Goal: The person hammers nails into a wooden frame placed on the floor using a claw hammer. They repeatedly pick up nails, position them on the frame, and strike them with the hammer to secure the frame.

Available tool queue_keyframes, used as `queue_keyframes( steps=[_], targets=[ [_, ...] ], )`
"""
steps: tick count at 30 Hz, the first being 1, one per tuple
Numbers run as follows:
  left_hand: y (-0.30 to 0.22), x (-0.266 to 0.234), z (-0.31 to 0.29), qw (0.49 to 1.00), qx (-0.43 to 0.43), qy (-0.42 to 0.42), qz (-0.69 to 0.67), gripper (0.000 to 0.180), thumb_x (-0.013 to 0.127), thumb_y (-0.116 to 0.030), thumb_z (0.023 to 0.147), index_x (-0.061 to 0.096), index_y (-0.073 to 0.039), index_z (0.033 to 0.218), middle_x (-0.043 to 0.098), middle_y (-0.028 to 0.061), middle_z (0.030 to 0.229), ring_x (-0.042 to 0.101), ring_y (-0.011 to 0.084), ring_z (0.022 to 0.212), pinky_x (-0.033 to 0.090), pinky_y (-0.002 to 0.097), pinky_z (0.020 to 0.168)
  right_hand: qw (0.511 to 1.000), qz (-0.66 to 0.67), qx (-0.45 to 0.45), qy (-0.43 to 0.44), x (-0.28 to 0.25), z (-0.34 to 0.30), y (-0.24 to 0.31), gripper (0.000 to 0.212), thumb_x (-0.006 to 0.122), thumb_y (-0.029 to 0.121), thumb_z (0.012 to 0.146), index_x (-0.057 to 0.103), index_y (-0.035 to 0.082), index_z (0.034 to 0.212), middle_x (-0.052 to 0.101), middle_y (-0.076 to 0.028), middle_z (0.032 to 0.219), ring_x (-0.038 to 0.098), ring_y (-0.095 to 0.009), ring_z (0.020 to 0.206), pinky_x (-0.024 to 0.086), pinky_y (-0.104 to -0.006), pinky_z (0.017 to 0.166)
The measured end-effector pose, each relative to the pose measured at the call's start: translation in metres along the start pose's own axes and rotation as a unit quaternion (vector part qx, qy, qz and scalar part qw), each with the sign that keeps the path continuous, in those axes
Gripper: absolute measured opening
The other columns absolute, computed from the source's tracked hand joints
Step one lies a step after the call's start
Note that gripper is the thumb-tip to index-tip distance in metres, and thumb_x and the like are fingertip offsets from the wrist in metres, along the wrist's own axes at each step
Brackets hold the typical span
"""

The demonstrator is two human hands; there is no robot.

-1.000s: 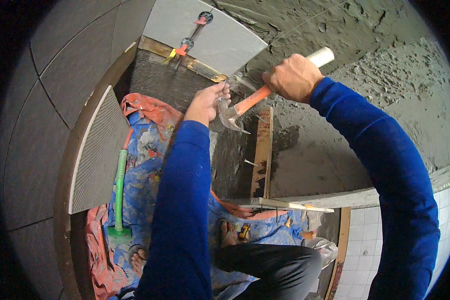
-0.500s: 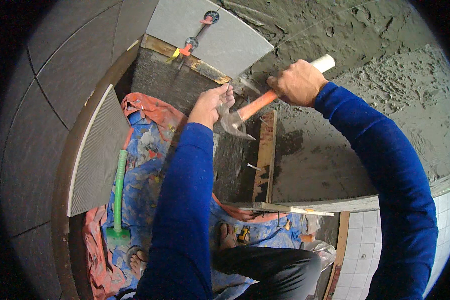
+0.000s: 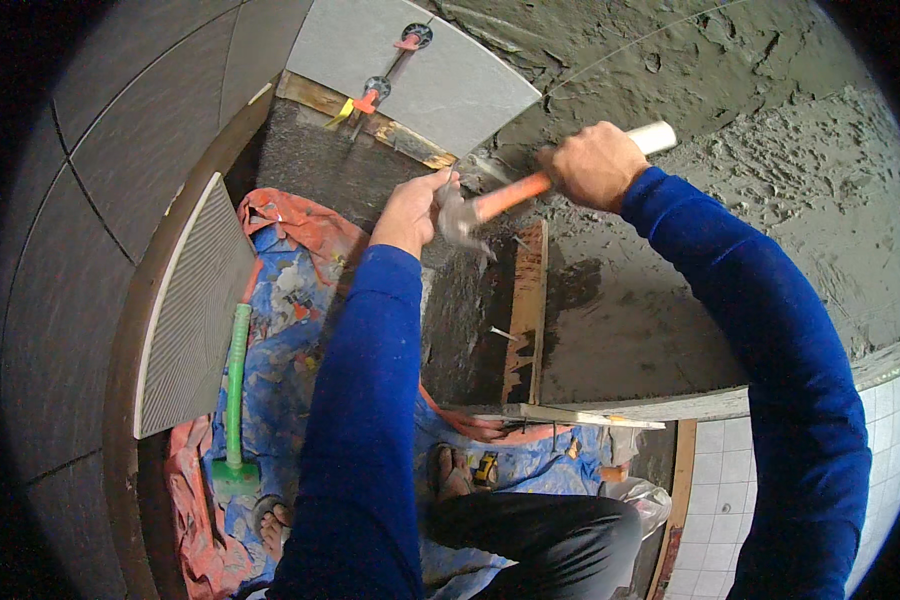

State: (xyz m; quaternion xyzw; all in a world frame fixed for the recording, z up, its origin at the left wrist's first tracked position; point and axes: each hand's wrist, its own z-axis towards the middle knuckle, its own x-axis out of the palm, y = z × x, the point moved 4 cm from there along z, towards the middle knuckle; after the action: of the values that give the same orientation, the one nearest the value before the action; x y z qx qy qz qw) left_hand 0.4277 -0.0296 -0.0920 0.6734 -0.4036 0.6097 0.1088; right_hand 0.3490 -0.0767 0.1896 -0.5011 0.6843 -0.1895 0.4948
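Note:
My right hand (image 3: pixel 598 168) is wrapped round the handle of a claw hammer (image 3: pixel 515 196), orange with a pale butt end. The hammer's metal head, blurred by motion, is right beside my left hand (image 3: pixel 407 212). That hand is closed, thumb and fingertips pinched together near the lower corner of a large grey tile (image 3: pixel 410 75). Whatever is in the pinch is too small and blurred to name. Below the hammer, a wooden strip (image 3: pixel 526 320) has nails (image 3: pixel 503 333) sticking out of it. Another wood strip (image 3: pixel 370 122) lies along the tile's lower edge.
A suction-cup tile lifter (image 3: pixel 390 66) is attached to the tile. Wet grey mortar (image 3: pixel 710 60) covers the surface at upper right. A ridged-back tile (image 3: pixel 195 310) leans at left beside a green-handled tool (image 3: pixel 237 390). A blue tarp (image 3: pixel 280 380) and a tape measure (image 3: pixel 486 469) lie below.
The hammer head has moved up and left, closer to my left hand. My left hand keeps its pinch at nearly the same place, and the whole view has shifted slightly.

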Motion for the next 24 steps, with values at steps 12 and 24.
queue_keyframes(
  steps=[12,24],
  targets=[
    [-0.003,0.0,0.001,1.0,-0.004,0.017,-0.013,0.021,0.072,-0.017,0.101,0.07,0.001,0.111,0.072,0.0093,0.1,0.069,0.0208,0.087,0.063,0.0374,0.079,1.0,-0.021,0.009,0.005,0.013,-0.001,-0.004,0.014,0.068,0.027,0.09,0.075,0.015,0.088,0.077,-0.011,0.081,0.078,-0.031,0.08,0.061,-0.0457,0.07],
    [0.0,-0.003,-0.006,1.0,-0.024,0.007,-0.01,0.024,0.07,-0.018,0.102,0.069,-0.001,0.118,0.072,0.0087,0.109,0.068,0.022,0.095,0.061,0.0426,0.095,0.998,-0.008,-0.029,0.054,-0.041,-0.017,0.033,0.017,0.068,0.027,0.09,0.079,0.016,0.083,0.079,-0.01,0.084,0.079,-0.029,0.084,0.062,-0.0438,0.07]
  ],
)
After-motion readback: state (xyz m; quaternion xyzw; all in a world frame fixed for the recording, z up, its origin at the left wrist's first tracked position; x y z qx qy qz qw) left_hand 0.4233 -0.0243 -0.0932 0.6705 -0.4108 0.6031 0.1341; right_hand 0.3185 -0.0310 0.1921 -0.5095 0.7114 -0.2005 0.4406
